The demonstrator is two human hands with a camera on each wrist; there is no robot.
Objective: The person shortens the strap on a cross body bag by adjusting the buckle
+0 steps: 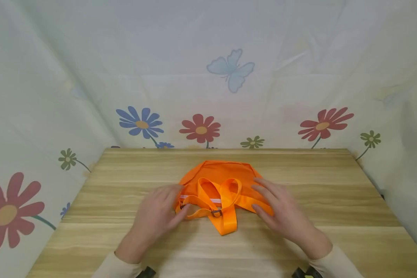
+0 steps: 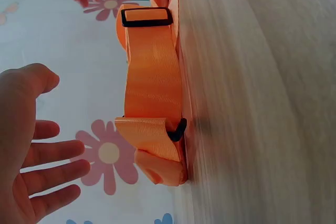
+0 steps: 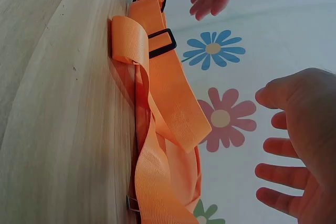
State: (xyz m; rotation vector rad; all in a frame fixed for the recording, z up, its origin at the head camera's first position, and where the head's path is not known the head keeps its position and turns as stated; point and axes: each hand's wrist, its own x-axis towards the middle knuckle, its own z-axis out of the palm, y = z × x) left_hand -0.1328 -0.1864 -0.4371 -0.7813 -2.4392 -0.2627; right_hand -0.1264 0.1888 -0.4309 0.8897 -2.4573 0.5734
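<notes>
An orange bag [image 1: 226,170] with webbing straps lies flat on the wooden table, its straps looped loosely on top. A dark buckle [image 1: 216,212] sits on one strap, and a pale zip [image 1: 213,200] shows beneath the loops. My left hand [image 1: 160,206] is over the bag's left edge, fingers spread; the left wrist view has this hand [image 2: 37,156] apart from the straps [image 2: 152,72]. At the bag's right side is my right hand [image 1: 279,208], fingers loosely extended. Seen from the right wrist, that hand [image 3: 299,145] is likewise apart from the straps [image 3: 173,93] and holds nothing.
The wood-grain table [image 1: 333,193] reaches back to a white curtain [image 1: 160,58] printed with flowers and a butterfly, which also hangs along both sides. Dark wrist-camera mounts [image 1: 307,272] show at the bottom edge of the head view.
</notes>
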